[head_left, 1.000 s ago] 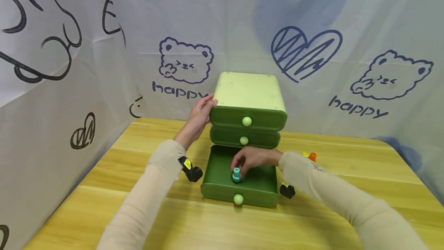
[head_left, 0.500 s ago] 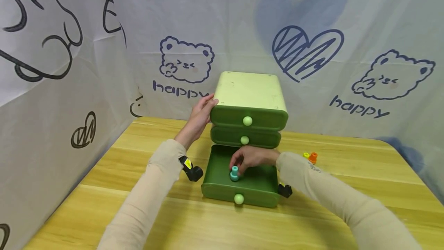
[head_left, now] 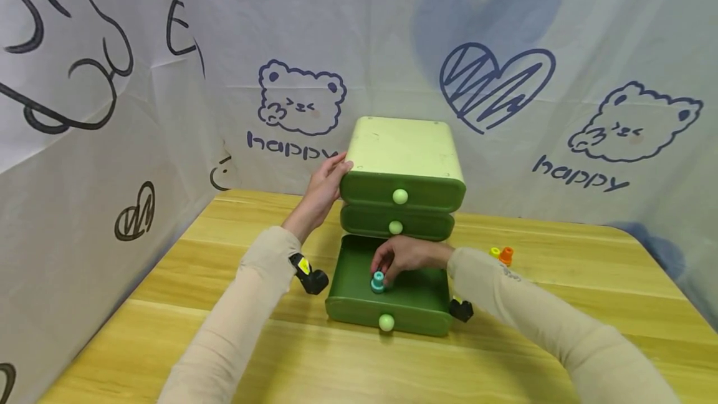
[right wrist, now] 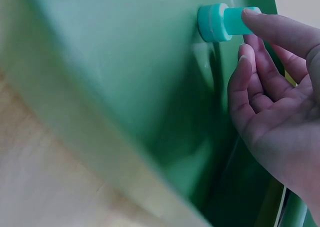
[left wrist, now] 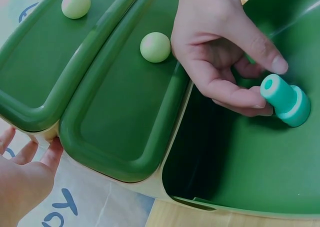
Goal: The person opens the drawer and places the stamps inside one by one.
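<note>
A small chest (head_left: 404,148) with a cream top and green drawers stands on the table. My left hand (head_left: 322,189) rests against its left side, fingers fairly straight; in the left wrist view the fingertips (left wrist: 52,154) touch the side near the top drawers. The bottom drawer (head_left: 415,298) is pulled out. Inside it, my right hand (head_left: 405,254) pinches a turquoise stepped peg (head_left: 378,283) with a hole in its top. The right wrist view shows the thumb on the peg's narrow end (right wrist: 235,21), with the other fingers loosely curled. The peg's wide base is at the drawer floor.
On the table right of the chest are a yellow piece (head_left: 495,252) and an orange piece (head_left: 507,255), partly behind the right sleeve. The middle drawer (head_left: 370,220) and top drawer (head_left: 370,189) are closed. A printed cloth hangs behind.
The turquoise peg has shifted slightly left in the drawer with my right hand, and its top now leans more toward the head camera. My left hand has stayed on the chest.
</note>
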`<action>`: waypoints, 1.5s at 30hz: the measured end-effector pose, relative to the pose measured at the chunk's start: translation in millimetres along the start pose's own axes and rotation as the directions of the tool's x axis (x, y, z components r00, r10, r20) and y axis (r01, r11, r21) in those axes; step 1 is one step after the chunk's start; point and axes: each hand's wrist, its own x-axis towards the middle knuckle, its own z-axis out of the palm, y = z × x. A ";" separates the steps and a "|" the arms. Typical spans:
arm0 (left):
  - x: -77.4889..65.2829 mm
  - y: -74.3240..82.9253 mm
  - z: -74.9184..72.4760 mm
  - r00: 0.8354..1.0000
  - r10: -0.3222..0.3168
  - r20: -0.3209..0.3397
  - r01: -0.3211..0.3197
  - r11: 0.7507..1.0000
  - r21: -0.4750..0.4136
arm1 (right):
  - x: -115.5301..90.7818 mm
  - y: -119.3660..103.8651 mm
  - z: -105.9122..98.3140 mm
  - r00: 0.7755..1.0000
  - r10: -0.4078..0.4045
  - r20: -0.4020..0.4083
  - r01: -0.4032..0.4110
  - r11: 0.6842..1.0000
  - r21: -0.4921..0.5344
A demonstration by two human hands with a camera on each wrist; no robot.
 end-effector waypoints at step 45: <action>0.7 -3.0 6.0 1.000 0.024 -0.019 -0.024 1.000 -0.002 | -146.3 61.5 -71.7 0.809 0.103 -0.579 -0.082 0.995 0.062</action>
